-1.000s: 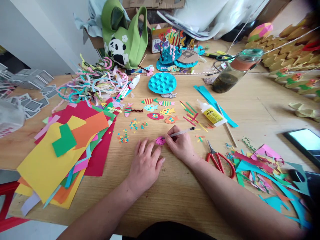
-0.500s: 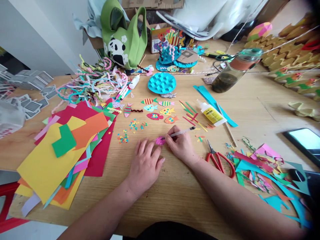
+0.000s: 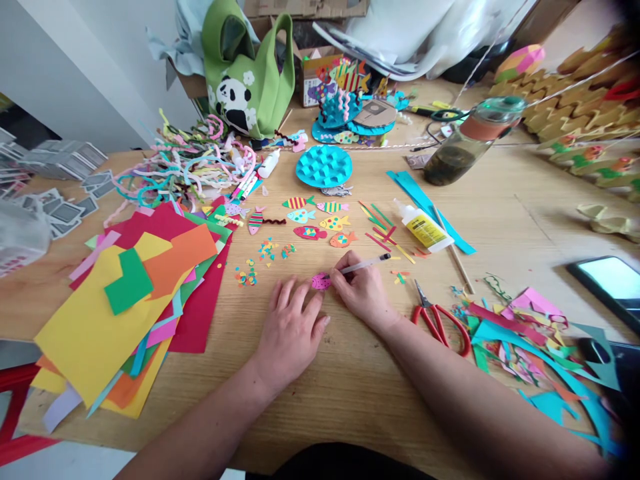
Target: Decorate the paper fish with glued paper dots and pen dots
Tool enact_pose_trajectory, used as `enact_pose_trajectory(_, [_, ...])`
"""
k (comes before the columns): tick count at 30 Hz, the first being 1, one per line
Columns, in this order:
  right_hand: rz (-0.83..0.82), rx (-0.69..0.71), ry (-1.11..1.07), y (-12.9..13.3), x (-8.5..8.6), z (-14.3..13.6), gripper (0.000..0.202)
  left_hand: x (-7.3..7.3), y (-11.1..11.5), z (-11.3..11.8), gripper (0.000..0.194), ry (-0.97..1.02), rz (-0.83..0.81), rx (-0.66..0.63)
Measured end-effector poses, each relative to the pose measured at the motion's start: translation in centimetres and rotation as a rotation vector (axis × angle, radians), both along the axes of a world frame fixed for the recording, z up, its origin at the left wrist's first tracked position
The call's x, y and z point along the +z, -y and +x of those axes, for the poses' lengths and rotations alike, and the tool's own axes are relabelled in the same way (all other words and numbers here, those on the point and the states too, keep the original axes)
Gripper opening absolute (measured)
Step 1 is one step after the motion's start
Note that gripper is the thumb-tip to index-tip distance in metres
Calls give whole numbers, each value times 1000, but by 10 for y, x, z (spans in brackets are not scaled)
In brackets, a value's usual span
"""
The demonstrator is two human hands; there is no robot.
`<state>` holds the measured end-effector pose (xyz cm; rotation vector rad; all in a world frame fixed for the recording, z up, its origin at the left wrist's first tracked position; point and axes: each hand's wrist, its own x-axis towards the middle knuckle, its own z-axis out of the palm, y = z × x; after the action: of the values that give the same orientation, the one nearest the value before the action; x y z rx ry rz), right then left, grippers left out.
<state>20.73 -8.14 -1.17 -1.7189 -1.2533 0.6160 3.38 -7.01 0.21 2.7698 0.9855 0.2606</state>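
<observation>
A small pink paper fish [image 3: 321, 281] with dark marks lies on the wooden table between my hands. My right hand [image 3: 364, 291] is closed round a pen [image 3: 367, 262], whose tip end is at the fish's right side, partly hidden by the fingers. Fingers apart, my left hand [image 3: 295, 323] rests flat on the table with its fingertips beside the fish. Just beyond are several decorated paper fish, among them an orange one [image 3: 343, 239] and a red one [image 3: 309, 232]. Tiny paper bits [image 3: 247, 275] lie left of the pink fish.
Coloured paper sheets [image 3: 105, 327] are piled at left, below pipe cleaners [image 3: 185, 163]. Red-handled scissors [image 3: 440, 323], paper scraps [image 3: 545, 360] and a phone [image 3: 610, 287] lie at right. Farther back are a glue bottle [image 3: 425, 229], a blue disc [image 3: 324, 167] and a glass bottle [image 3: 463, 147].
</observation>
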Motion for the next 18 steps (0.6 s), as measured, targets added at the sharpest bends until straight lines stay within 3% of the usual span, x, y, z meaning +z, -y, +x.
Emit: enact_pose_trajectory(18, [-2, 17, 0, 0, 0, 0, 13, 0, 0, 0, 36, 8, 6, -4])
